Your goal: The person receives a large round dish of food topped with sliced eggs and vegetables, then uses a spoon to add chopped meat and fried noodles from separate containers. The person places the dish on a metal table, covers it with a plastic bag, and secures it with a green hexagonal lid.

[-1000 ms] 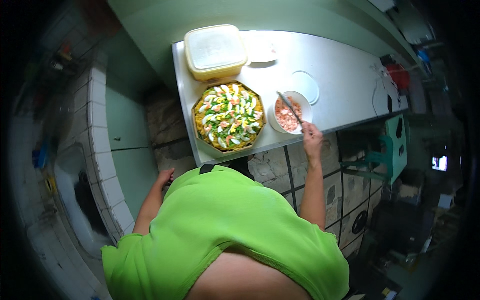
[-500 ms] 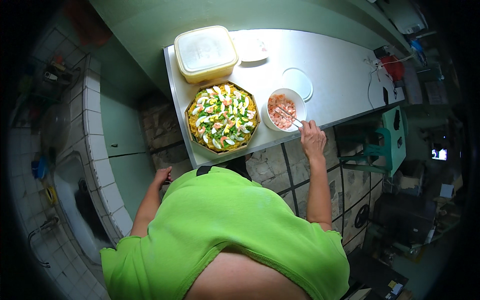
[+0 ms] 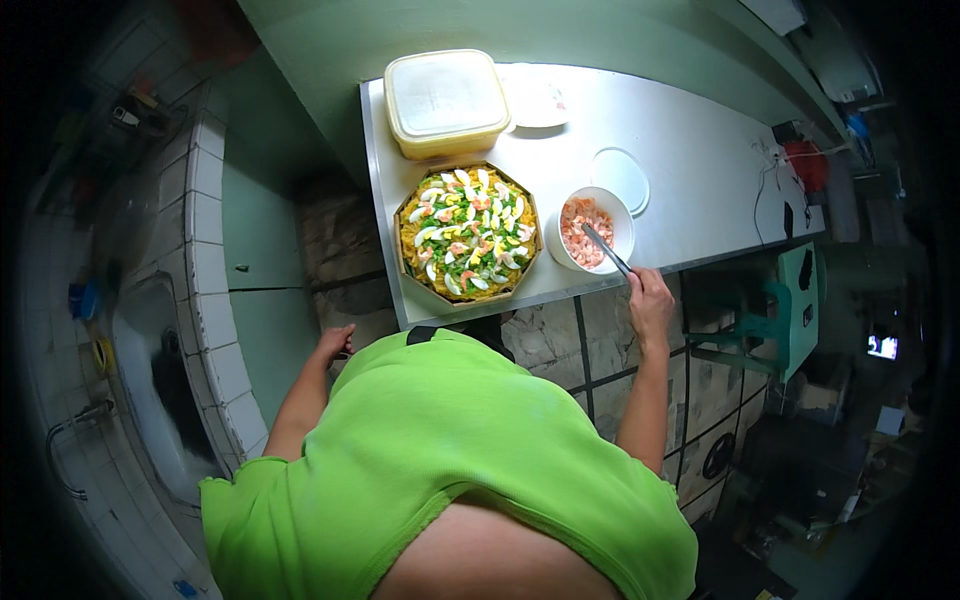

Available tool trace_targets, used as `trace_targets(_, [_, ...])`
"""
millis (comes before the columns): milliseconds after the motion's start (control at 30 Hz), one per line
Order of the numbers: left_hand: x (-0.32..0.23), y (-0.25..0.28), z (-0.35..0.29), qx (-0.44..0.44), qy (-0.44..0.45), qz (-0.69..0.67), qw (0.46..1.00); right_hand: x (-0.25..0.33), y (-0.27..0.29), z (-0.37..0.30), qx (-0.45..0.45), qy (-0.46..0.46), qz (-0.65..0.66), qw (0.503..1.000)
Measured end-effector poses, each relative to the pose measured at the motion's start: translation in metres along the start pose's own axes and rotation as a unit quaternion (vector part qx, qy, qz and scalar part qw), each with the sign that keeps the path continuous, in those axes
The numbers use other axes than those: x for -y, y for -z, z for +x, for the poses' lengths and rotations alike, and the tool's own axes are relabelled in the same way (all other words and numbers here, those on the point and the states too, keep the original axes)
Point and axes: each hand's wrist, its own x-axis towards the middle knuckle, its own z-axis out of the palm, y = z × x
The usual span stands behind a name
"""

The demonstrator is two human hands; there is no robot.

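In my right hand (image 3: 652,302) is a pair of metal tongs (image 3: 612,252), held by the near end over the rim of a round white tub (image 3: 624,238). The tips are at the pink peeled shrimp (image 3: 583,225) inside; whether they grip a piece is too small to tell. Left of the tub sits an octagonal tray (image 3: 402,262) of yellow noodles, topped with chopped greens, boiled egg slices and some shrimp (image 3: 458,248). My left hand (image 3: 335,342) is low beside my body, off the table's left corner, fingers curled in, with nothing visible in them.
On the white table (image 3: 690,150), a lidded yellowish container (image 3: 447,100) stands behind the tray. A pale plate (image 3: 540,102) and a round lid (image 3: 621,181) lie nearby. A tiled sink (image 3: 150,330) is at left, a green plastic chair (image 3: 765,325) at right.
My right hand has drawn back slightly toward me, and the tongs have turned, their arms now looking closer together. The whole view has shifted a little. My left hand stays low at my side.
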Motion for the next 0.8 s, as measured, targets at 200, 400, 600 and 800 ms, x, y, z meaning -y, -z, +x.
trace_targets(200, [0.007, 0.006, -0.003, -0.013, 0.022, 0.006, 1.0, 0.039, -0.031, -0.002, 0.033, 0.008, 0.22, 0.975])
trace_targets(400, [0.013, 0.011, -0.001, -0.011, 0.003, -0.016, 1.0, 0.063, -0.074, -0.002, 0.076, 0.04, 0.139, 0.987])
trace_targets(600, [0.017, 0.006, -0.009, -0.024, 0.021, -0.025, 0.999, 0.033, -0.065, 0.016, 0.058, -0.021, 0.281, 0.958])
trace_targets(800, [0.031, -0.017, -0.034, -0.046, 0.038, -0.081, 0.995, -0.059, -0.048, 0.134, 0.058, -0.163, 0.243, 0.954])
